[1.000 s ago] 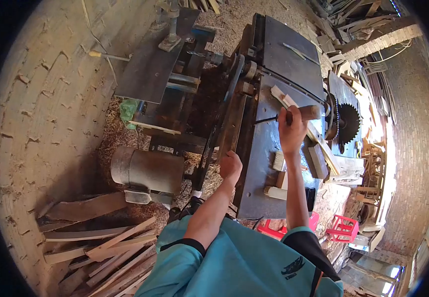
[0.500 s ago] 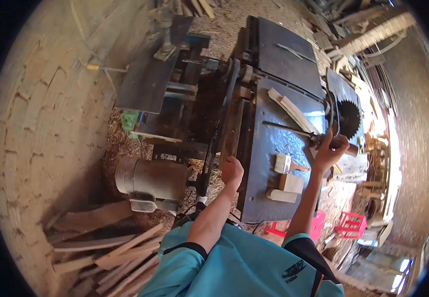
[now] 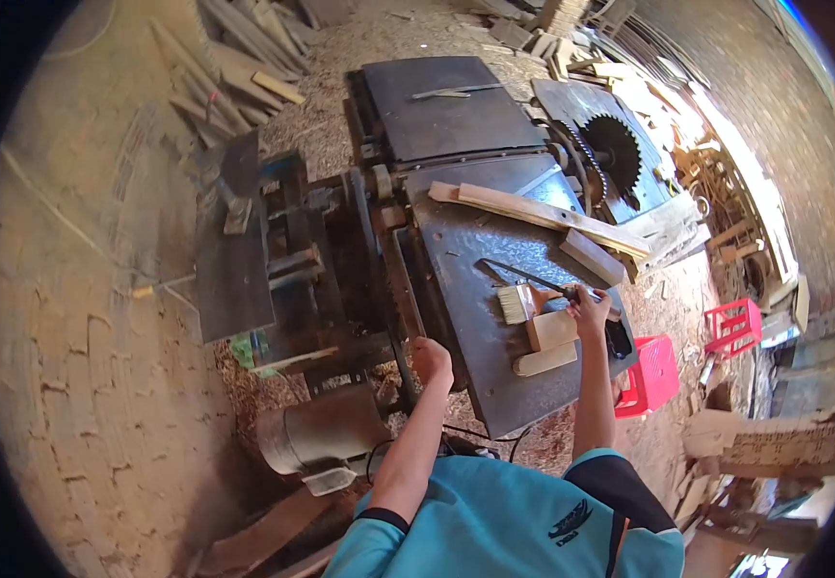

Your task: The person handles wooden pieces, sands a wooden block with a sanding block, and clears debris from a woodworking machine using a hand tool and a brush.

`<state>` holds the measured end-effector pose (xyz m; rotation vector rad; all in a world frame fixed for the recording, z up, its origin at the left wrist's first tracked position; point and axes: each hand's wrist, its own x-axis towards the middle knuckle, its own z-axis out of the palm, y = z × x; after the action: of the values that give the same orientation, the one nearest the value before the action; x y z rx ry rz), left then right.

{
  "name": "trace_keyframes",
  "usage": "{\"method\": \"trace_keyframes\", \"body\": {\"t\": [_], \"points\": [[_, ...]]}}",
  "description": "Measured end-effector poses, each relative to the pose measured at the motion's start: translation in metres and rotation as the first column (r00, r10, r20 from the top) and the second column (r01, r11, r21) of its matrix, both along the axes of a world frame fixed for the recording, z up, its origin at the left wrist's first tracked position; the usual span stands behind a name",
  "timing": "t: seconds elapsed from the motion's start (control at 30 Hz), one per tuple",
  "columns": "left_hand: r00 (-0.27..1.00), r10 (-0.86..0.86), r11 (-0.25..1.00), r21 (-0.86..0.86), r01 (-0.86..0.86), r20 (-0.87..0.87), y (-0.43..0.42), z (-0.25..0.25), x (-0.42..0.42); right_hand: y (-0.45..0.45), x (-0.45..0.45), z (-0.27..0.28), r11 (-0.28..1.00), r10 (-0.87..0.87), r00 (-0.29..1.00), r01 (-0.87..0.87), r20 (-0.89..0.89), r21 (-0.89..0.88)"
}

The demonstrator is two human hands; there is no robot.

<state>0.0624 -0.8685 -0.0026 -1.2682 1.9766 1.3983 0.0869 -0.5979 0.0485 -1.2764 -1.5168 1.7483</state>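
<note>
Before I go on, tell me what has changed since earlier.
The right hand, gripping the tool, has moved back toward the body, from over the strips to beside the blocks; the view has swung too. The left hand stays by the table; brush, blocks and strips lie as before.

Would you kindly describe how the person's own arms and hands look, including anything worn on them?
The bare left hand and bare right hand wear no visible gloves, and the forearms show no watch. The short teal fabric left sleeve ends in a black band; the short teal-and-black fabric right sleeve has a teal edge.
</note>
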Motion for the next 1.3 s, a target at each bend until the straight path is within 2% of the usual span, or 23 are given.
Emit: {"method": "trace_keyframes", "body": {"t": [0.07, 0.1, 0.2, 0.23, 0.33, 0.43, 0.5, 0.57, 0.6, 0.63, 0.67, 0.7, 0.73, 0.77, 0.8, 0.83, 0.87, 0.93, 0.97, 1.03, 1.13, 1.2, 1.3], "points": [[0.999, -0.043, 0.999, -0.005, 0.043, 0.033, 0.0, -0.007, -0.001, 0.013, 0.003, -0.006, 0.993, 0.114, 0.982, -0.119, 0.151, 0.025], [0.999, 0.005, 0.999, -0.054, -0.003, 0.038, 0.002, -0.005, -0.001, 0.006, 0.006, 0.005, 0.984, 0.127, 0.973, -0.148, 0.193, 0.101], [0.999, -0.04, 0.998, -0.058, 0.039, -0.026, 0.002, -0.012, 0.001, 0.014, 0.003, 0.012, 0.906, 0.158, 0.89, -0.303, 0.427, 0.297], [1.0, -0.017, 0.999, -0.039, 0.017, -0.011, 0.004, 0.017, 0.0, 0.011, 0.003, 0.017, 0.891, 0.157, 0.896, -0.31, 0.416, 0.331], [0.999, 0.035, 0.999, -0.032, -0.035, -0.009, 0.006, 0.016, 0.0, 0.008, 0.0, 0.033, 0.712, 0.184, 0.809, -0.501, 0.559, 0.492], [0.999, -0.032, 0.99, -0.136, 0.029, -0.024, 0.007, 0.02, 0.002, 0.022, -0.014, 0.052, 0.468, 0.239, 0.874, -0.485, 0.423, 0.739], [0.999, 0.01, 0.991, -0.136, -0.017, -0.051, 0.008, 0.005, 0.004, 0.038, -0.039, 0.071, 0.371, 0.194, 0.876, -0.482, 0.441, 0.794], [0.996, 0.042, 0.986, -0.159, -0.053, -0.073, 0.009, -0.001, 0.001, 0.075, -0.083, 0.062, 0.454, 0.311, 0.871, -0.488, 0.38, 0.746], [0.997, -0.036, 0.979, -0.201, 0.02, -0.075, 0.009, 0.009, 0.002, 0.09, -0.109, 0.054, 0.487, 0.378, 0.863, -0.493, 0.335, 0.721], [0.996, -0.093, 0.957, -0.278, 0.089, -0.002, 0.007, 0.002, 0.003, 0.102, -0.133, 0.045, 0.449, 0.378, 0.848, -0.519, 0.372, 0.727], [0.998, -0.005, 0.992, -0.122, 0.013, 0.069, 0.005, 0.003, 0.003, 0.116, -0.168, 0.038, 0.4, 0.387, 0.833, -0.538, 0.396, 0.742], [0.999, -0.027, 0.995, -0.1, 0.022, -0.04, 0.001, -0.01, 0.007, 0.142, -0.205, 0.006, 0.373, 0.33, 0.795, -0.605, 0.508, 0.704], [0.995, 0.027, 0.997, -0.075, -0.034, -0.091, 0.002, -0.01, 0.009, 0.142, -0.224, 0.004, 0.352, 0.323, 0.835, -0.542, 0.445, 0.763], [0.993, 0.112, 0.993, -0.024, -0.112, 0.024, 0.0, -0.015, 0.004, 0.159, -0.249, -0.024, 0.239, 0.296, 0.858, -0.492, 0.419, 0.837], [0.994, 0.074, 0.99, -0.112, -0.083, -0.08, -0.004, -0.038, 0.015, 0.154, -0.258, -0.019, 0.292, 0.238, 0.807, -0.59, 0.541, 0.752], [0.985, 0.014, 0.978, -0.201, -0.049, -0.172, -0.005, -0.056, 0.019, 0.154, -0.267, -0.028, 0.319, 0.215, 0.795, -0.606, 0.567, 0.729], [0.979, 0.019, 0.972, -0.224, -0.066, -0.204, -0.005, -0.053, 0.014, 0.15, -0.269, -0.033, 0.32, 0.144, 0.763, -0.638, 0.63, 0.7], [0.969, 0.021, 0.963, -0.256, -0.085, -0.244, 0.0, -0.042, 0.019, 0.136, -0.27, -0.014, 0.374, 0.128, 0.698, -0.692, 0.705, 0.617], [0.99, -0.016, 0.951, -0.307, -0.028, -0.139, -0.003, -0.047, 0.02, 0.142, -0.277, -0.02, 0.396, 0.191, 0.723, -0.676, 0.664, 0.622], [0.994, 0.057, 0.949, -0.304, -0.084, -0.096, 0.003, -0.028, 0.013, 0.164, -0.286, -0.036, 0.455, 0.301, 0.765, -0.64, 0.57, 0.619], [0.994, 0.077, 0.948, -0.302, -0.097, -0.077, 0.003, -0.028, 0.012, 0.184, -0.3, -0.058, 0.644, 0.509, 0.791, -0.612, 0.339, 0.46], [0.998, 0.044, 0.953, -0.298, -0.055, -0.043, 0.001, -0.024, 0.012, 0.187, -0.302, -0.065, 0.675, 0.48, 0.81, -0.586, 0.338, 0.448], [0.99, 0.053, 0.946, -0.311, -0.092, -0.13, 0.006, -0.014, 0.012, 0.188, -0.307, -0.066, 0.662, 0.493, 0.814, -0.58, 0.308, 0.475]]}}
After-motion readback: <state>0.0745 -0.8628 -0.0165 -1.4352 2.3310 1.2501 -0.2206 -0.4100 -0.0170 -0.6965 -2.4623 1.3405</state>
